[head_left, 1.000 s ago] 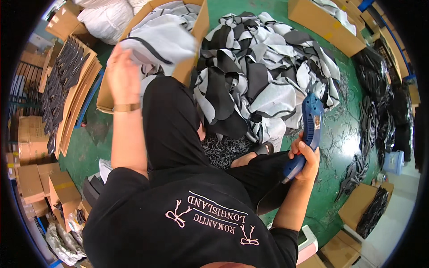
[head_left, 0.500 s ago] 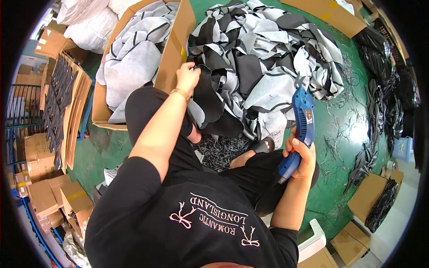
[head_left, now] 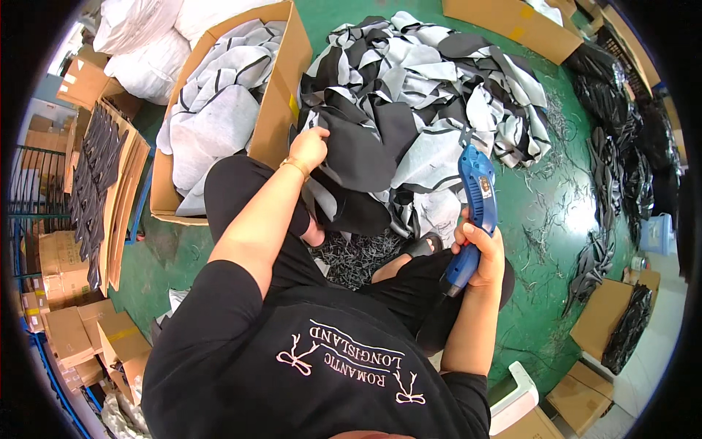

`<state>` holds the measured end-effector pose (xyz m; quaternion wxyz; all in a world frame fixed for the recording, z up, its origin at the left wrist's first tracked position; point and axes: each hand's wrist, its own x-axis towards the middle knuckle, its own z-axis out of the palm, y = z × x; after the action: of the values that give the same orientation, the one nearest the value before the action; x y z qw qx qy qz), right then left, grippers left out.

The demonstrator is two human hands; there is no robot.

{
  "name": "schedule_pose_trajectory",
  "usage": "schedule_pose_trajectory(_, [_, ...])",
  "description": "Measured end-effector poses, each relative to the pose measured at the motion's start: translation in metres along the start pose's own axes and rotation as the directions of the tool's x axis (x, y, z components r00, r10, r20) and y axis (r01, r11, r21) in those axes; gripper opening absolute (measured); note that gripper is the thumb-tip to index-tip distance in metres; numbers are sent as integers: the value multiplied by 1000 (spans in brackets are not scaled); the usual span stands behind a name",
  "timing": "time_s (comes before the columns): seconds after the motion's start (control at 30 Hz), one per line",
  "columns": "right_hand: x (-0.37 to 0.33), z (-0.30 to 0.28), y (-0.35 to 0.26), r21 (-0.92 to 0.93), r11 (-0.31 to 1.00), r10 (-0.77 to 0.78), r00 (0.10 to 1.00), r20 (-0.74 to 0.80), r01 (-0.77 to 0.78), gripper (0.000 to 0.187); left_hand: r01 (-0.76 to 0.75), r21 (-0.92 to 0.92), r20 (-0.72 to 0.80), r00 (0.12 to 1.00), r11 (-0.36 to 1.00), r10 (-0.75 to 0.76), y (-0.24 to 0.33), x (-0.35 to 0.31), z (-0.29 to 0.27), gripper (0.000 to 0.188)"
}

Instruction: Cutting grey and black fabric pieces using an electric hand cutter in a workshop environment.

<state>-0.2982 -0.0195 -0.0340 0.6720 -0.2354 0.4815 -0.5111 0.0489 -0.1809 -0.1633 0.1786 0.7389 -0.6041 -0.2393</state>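
Black fabric piece, centre of frame on the pile | left hand has come over from the box, fingers now pinching its edge | right hand stays wrapped around blue cutter | next piece being picked.

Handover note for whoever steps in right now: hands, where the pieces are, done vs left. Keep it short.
Left hand: gripping a black fabric piece at the near edge of the grey-and-black pile on the green floor.
Right hand: holding the blue handheld cutter, tip up, clear of the fabric.
Done: cardboard box on the left already holds grey pieces; dark trimmings lie by the knees.
Left: most of the pile is not yet boxed.
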Motion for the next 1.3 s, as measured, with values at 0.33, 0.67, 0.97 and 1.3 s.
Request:
schedule_pose_trajectory(0.33, [-9, -4, 18, -80, 994, -78, 997, 5, 78, 40, -712, 126, 154, 702, 691, 695, 91, -71, -108, 11])
schedule_pose_trajectory(0.67, [-40, 83, 7, -365, 889, -141, 925, 352, 274, 55, -526, -719, 209, 459, 454, 864, 116, -188, -86, 23])
schedule_pose_trajectory(0.97, [-41, 55, 39, -338, 935, -6, 954, 300, 112, 53, 574, -686, 618, 137, 447, 774, 72, -217, -73, 63])
schedule_pose_trajectory(1.3, [-8, 45, 36, 177, 983, 48, 998, -29, -42, 32, 83, -728, 662, 343, 681, 666, 43, -234, -85, 39])
